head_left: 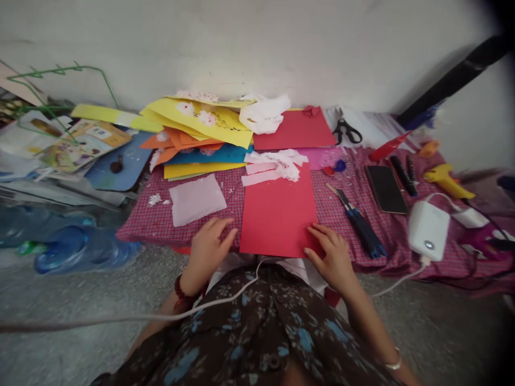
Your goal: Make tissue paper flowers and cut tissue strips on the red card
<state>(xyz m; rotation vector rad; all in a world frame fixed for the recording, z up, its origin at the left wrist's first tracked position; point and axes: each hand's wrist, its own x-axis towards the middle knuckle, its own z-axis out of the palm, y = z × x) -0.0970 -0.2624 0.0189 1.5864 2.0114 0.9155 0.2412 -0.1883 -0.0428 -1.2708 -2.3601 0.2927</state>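
A red sheet of paper (277, 212) lies flat on the checked cloth (161, 220) right in front of me. My left hand (209, 247) rests at the sheet's lower left corner, fingers stretched toward its edge and holding nothing. My right hand (330, 252) lies on the sheet's lower right corner with the fingers spread flat on the paper. White paper scraps (277, 163) sit on the top edge of the sheet. A pale pink square of paper (196, 199) lies left of it.
Yellow, orange and blue sheets (197, 126) are piled at the back, beside another red sheet (295, 131) and scissors (346, 130). On the right lie a phone (385, 187), blue-handled tools (362, 225), a white box with cable (428, 230) and a yellow glue gun (446, 179). Magazines (72, 145) and a plastic water bottle (80, 249) are left.
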